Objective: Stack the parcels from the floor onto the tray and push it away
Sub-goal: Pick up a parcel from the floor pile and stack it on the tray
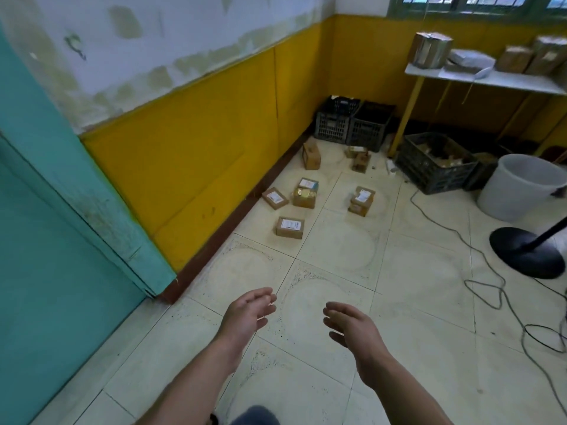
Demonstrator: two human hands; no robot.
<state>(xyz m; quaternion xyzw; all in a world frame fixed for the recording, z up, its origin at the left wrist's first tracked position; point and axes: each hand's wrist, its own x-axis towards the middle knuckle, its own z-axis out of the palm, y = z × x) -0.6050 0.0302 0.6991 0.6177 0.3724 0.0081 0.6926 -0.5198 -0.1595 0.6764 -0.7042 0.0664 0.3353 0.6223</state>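
Parcels (290, 227) of brown cardboard are scattered over the tiled floor (337, 250) towards the far corner, well apart from the left hand (248, 314) and the right hand (352, 326). Nine can be counted. One lies nearest, alone, with a white label on top. Three are grouped just beyond it near the yellow wall (199, 154), two of them touching. Two are stacked one on the other to the right of that group. Three more lie farther off, just in front of the crates (369, 125), and are too small for any label to be read.

Three black crates are seen: two side by side in the far corner, and a third to the right, near the yellow leg of the table (491, 79); its contents are hard to make out. One white bucket (521, 187) and one round black stand base (527, 253) are placed at the right, the pole of the stand being cut off by the frame edge. Cables (491, 289) are trailed across the floor there. The table is also cut off at the right edge; about four wrapped packages (431, 50) are carried on it, blurred.

Both hands are held out over the near floor, palms turned towards each other, fingers loosely extended; nothing is held in either.
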